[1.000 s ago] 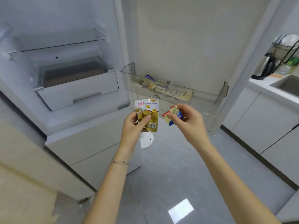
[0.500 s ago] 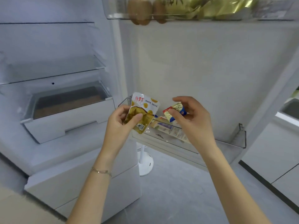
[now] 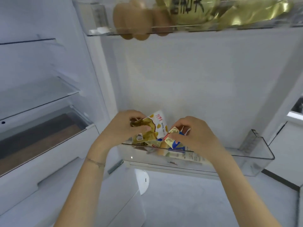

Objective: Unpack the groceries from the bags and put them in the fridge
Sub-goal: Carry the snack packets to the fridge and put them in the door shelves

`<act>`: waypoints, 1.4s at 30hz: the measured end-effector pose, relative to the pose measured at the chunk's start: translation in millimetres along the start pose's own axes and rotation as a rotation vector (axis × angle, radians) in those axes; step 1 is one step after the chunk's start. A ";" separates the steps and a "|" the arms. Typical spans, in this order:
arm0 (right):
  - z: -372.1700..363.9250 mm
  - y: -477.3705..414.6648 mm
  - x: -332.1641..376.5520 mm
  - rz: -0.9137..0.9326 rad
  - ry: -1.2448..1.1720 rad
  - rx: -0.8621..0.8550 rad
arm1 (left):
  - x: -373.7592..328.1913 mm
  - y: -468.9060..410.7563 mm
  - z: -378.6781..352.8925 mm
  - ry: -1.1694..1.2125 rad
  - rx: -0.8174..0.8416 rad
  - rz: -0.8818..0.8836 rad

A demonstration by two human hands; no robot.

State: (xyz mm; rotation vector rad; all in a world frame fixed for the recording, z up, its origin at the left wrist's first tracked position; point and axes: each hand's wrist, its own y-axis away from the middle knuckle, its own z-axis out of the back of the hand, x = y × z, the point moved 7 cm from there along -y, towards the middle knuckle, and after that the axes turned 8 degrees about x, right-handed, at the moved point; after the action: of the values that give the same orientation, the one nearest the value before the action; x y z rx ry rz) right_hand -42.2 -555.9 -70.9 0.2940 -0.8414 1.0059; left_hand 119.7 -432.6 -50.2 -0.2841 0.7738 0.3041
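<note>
1. The left hand [image 3: 124,128] is in the middle of the frame. Its thumb and fingers curl round a yellow bag [image 3: 157,126] and scrunch it.
2. The right hand [image 3: 195,135], just beside it, pinches a small packet [image 3: 173,138] between thumb and fingertips.
3. Both things hang over the left end of the lower door shelf [image 3: 255,154]. Other packets [image 3: 193,157] already lie in it.
4. The yellow bag's long side runs from lower left to upper right, and its white top points up and right. The small packet stands nearly up and down, gold end up.
5. I think a packet could miss the shelf and drop to the floor, because the hands are right at the clear front wall.
6. The two hands are very close, so one could knock the other's packet loose.
7. A bag dropped on the pile might stick up over the edge.
</note>
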 end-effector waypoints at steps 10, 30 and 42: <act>-20.8 3.9 4.6 -0.144 -0.036 0.034 | 26.6 -14.6 -13.9 -0.206 0.340 -0.019; 54.5 145.8 -16.4 -0.215 0.400 -0.459 | -91.5 1.3 -92.5 -0.269 0.040 -0.543; 166.6 327.1 -135.0 -0.582 0.540 -0.467 | -246.1 30.7 -298.1 -0.256 0.183 -0.735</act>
State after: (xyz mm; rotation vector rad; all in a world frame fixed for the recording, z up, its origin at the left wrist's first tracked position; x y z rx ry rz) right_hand -431.3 -563.2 -109.7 -0.1340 -0.4292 0.2945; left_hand -248.1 -551.7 -80.8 -0.3294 0.3993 -0.4162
